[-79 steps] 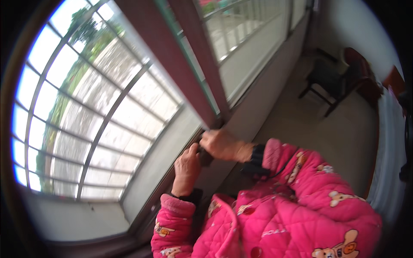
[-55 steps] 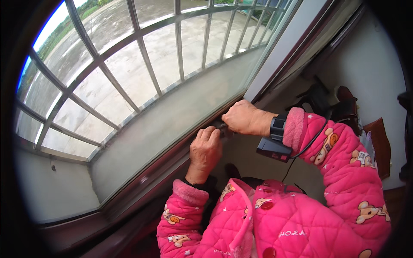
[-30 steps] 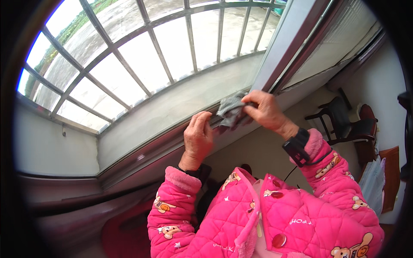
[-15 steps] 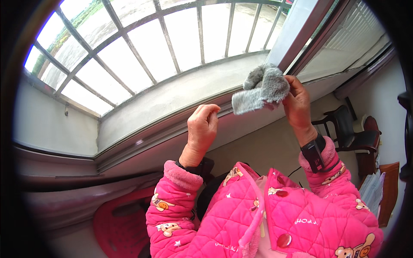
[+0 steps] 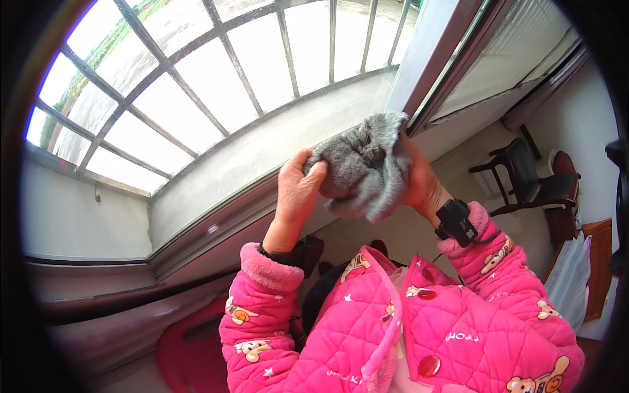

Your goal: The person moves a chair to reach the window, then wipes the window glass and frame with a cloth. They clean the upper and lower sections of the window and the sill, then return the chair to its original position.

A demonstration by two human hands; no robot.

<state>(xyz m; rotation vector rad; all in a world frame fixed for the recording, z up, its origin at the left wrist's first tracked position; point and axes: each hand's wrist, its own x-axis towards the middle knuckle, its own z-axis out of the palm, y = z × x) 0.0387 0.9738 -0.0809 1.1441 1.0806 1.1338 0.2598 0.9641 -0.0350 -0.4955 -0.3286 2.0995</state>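
Note:
A grey, plush cloth (image 5: 363, 167), crumpled and partly folded, is held up between my two hands in front of the window sill. My left hand (image 5: 298, 187) pinches its left edge between thumb and fingers. On the opposite side, my right hand (image 5: 421, 180) grips the cloth, with most of its fingers hidden behind the fabric. Both wrists carry black strapped devices below pink padded cuffs.
Beyond the sill (image 5: 216, 180) stand metal window bars (image 5: 226, 49). A brown-edged window frame (image 5: 442, 62) rises at the right. A dark armchair (image 5: 524, 180) is at the far right, a red plastic chair (image 5: 173, 344) at the lower left beside a curtain (image 5: 124, 314).
My left hand, apart from the cloth before, now holds its left edge. The cloth has come lower and more spread out, and my right hand has moved left and down with it.

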